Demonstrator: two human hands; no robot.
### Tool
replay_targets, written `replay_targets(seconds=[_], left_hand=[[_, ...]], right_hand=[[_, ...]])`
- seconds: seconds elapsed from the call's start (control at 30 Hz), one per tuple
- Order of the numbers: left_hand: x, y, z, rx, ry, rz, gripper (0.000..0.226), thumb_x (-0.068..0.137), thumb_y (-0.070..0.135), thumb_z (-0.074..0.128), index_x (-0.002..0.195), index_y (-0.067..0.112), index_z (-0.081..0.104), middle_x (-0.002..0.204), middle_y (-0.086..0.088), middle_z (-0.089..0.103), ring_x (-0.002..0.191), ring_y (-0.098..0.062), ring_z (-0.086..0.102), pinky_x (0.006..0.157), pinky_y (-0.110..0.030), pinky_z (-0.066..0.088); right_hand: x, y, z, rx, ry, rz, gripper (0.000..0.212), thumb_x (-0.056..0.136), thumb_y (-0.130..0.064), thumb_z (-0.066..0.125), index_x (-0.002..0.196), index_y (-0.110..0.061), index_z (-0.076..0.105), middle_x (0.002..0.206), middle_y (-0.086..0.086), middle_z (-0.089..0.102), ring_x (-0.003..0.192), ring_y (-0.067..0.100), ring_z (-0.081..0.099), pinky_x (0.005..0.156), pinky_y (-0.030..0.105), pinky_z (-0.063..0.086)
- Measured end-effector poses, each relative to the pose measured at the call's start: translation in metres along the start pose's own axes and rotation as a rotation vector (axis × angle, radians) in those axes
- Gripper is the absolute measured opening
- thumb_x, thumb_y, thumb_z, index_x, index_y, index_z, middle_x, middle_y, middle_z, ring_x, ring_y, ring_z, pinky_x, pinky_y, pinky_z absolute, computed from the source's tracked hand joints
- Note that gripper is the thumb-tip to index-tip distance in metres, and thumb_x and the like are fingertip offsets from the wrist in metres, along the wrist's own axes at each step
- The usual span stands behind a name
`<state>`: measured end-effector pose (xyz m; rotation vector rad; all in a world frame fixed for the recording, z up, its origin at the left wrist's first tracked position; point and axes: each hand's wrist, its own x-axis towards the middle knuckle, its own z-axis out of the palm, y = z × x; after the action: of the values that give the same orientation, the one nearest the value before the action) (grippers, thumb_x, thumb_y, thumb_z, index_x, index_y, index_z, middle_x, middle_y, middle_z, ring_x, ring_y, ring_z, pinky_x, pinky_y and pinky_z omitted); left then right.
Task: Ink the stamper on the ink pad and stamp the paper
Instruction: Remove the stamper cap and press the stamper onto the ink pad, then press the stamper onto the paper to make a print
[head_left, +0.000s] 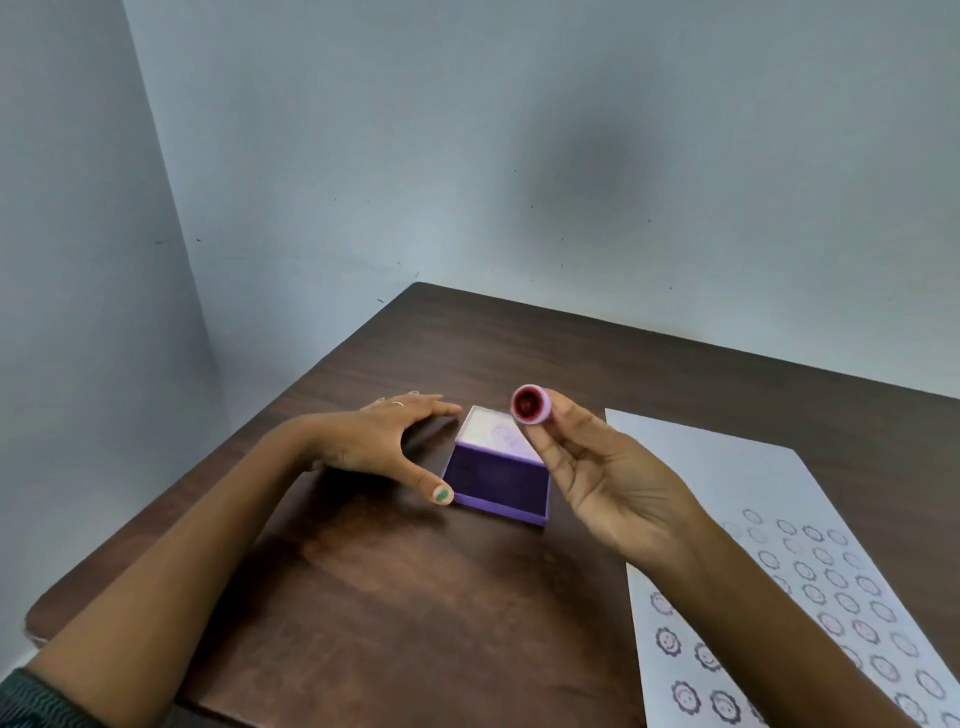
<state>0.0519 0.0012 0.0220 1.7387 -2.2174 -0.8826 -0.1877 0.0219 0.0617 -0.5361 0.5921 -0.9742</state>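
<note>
Stamper (530, 406), small and round with a pale purple rim and a red face turned toward the camera, sits just right of the frame's centre, pinched at its far end by the fingertips (563, 415) of the right hand (613, 478) and raised above the table (415, 597). Directly below and left of it lies the ink pad (497, 480), its purple case open with the pale lid tilted back. The left hand (374, 441) rests on the dark wood left of the pad, fingers spread, thumb just beside the case's near corner. White paper (727, 478) covered with round stamped faces fills the lower right of the frame
</note>
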Motion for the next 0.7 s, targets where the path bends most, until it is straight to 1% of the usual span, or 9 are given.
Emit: replay_targets(seconds=[0.1,0.2,0.23,0.3,0.37,0.47,0.53,0.6,0.7], left_hand=[[0.003,0.0,0.002,-0.099,0.058,-0.008,0.102,0.051,0.077,0.064,0.14,0.047,0.025,0.151,0.017,0.021,0.138,-0.005,0.015,0.111,-0.03,0.017],[0.007,0.006,0.006,-0.277,0.305,0.019,0.084,0.062,0.081,0.047,0.135,0.041,0.038,0.139,0.011,0.045,0.128,-0.006,0.04,0.108,-0.03,0.029],[0.008,0.009,0.008,-0.266,0.416,0.048,0.08,0.065,0.08,0.043,0.134,0.038,0.042,0.134,0.009,0.051,0.124,-0.008,0.046,0.106,-0.031,0.032],[0.01,0.016,0.011,-0.122,0.592,0.118,0.074,0.071,0.076,0.037,0.132,0.035,0.046,0.128,0.006,0.058,0.118,-0.008,0.051,0.104,-0.033,0.035],[0.012,0.029,0.016,0.043,0.662,0.174,0.07,0.076,0.074,0.032,0.132,0.034,0.046,0.13,0.007,0.056,0.119,-0.005,0.046,0.108,-0.03,0.025],[0.013,0.058,0.028,0.191,0.666,0.227,0.068,0.079,0.073,0.03,0.135,0.035,0.042,0.136,0.009,0.052,0.127,-0.002,0.038,0.114,-0.027,0.003],[0.015,0.086,0.041,0.217,0.626,0.286,0.07,0.079,0.075,0.03,0.137,0.036,0.038,0.137,0.011,0.05,0.128,0.003,0.035,0.114,-0.027,-0.007],[0.018,0.117,0.054,0.226,0.538,0.33,0.074,0.079,0.078,0.028,0.14,0.036,0.032,0.141,0.014,0.045,0.13,0.006,0.029,0.113,-0.028,-0.014],[0.033,0.157,0.077,0.288,0.383,0.366,0.085,0.076,0.081,0.023,0.146,0.033,0.02,0.152,0.011,0.031,0.139,0.0,0.017,0.109,-0.028,-0.025]], right_hand=[[-0.008,-0.012,-0.008,0.085,0.009,0.016,0.016,0.063,0.001,0.066,0.077,0.005,0.073,0.093,0.021,0.074,0.088,0.027,0.071,0.068,0.032,0.061],[-0.013,-0.025,-0.021,0.109,0.021,-0.001,0.018,0.065,0.001,0.065,0.08,0.006,0.073,0.098,0.021,0.072,0.092,0.027,0.07,0.065,0.032,0.061],[-0.014,-0.029,-0.026,0.114,0.024,-0.008,0.018,0.065,0.001,0.065,0.081,0.006,0.073,0.099,0.021,0.072,0.092,0.027,0.07,0.064,0.031,0.061],[-0.016,-0.039,-0.038,0.112,0.036,-0.027,0.018,0.066,0.001,0.065,0.082,0.006,0.073,0.099,0.021,0.073,0.092,0.027,0.07,0.062,0.031,0.061],[-0.018,-0.052,-0.053,0.081,0.065,-0.066,0.019,0.065,0.001,0.067,0.082,0.004,0.073,0.096,0.02,0.073,0.09,0.026,0.071,0.062,0.031,0.061],[-0.019,-0.077,-0.081,-0.052,0.114,-0.184,0.018,0.066,-0.001,0.067,0.083,0.0,0.074,0.092,0.016,0.075,0.089,0.023,0.071,0.066,0.028,0.06],[-0.021,-0.096,-0.102,-0.146,0.147,-0.285,0.018,0.066,-0.004,0.067,0.083,-0.002,0.073,0.088,0.014,0.076,0.085,0.02,0.072,0.062,0.024,0.059],[-0.022,-0.112,-0.122,-0.229,0.194,-0.376,0.023,0.066,-0.006,0.067,0.088,-0.002,0.071,0.088,0.013,0.076,0.083,0.021,0.073,0.061,0.021,0.058],[-0.024,-0.129,-0.148,-0.425,0.246,-0.505,0.024,0.067,-0.008,0.069,0.09,-0.005,0.07,0.092,0.014,0.075,0.083,0.022,0.072,0.065,0.02,0.057]])
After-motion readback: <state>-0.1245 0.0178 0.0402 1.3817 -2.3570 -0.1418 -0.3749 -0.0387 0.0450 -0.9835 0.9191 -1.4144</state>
